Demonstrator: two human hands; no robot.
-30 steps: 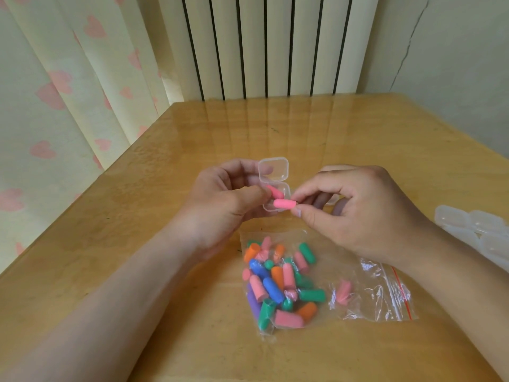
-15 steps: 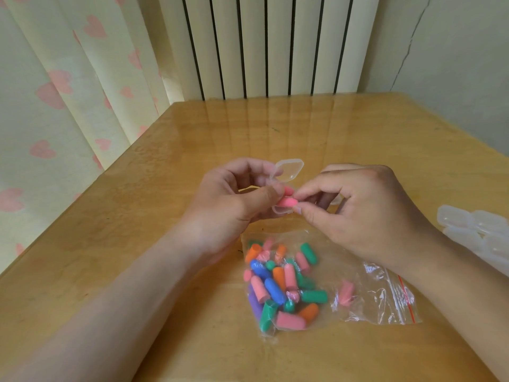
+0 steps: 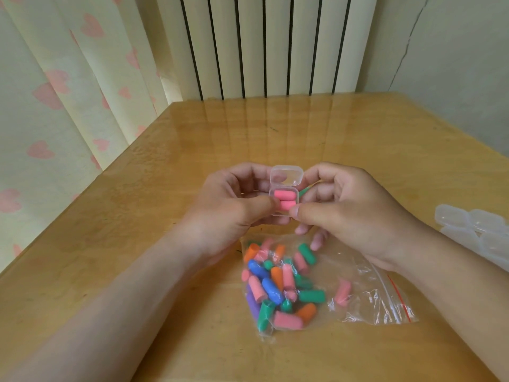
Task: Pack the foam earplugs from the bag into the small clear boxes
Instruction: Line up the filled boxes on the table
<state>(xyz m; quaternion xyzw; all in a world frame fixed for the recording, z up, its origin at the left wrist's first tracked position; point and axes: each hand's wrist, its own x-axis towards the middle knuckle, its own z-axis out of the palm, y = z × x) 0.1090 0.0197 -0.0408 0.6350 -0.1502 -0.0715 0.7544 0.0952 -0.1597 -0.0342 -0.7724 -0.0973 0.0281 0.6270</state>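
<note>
Second pink earplug (image 3: 286, 205) now lies in the clear box (image 3: 286, 176), which left hand (image 3: 234, 210) and right hand (image 3: 352, 213) both pinch.

A glossy, honey-coloured wooden bench (image 3: 179, 161) fills the lower part of the frame, its far edge crossing just above the middle. Its varnish mirrors the pale ribs of the ribbed white panel (image 3: 261, 45) standing behind it at upper centre, with dark gaps between the ribs. A cream curtain (image 3: 55, 92) printed with pink hearts hangs in folds along the left. At upper right, a plain pale wall (image 3: 462, 78) bears a thin crack (image 3: 407, 48) running downward. The light is soft and even.
</note>
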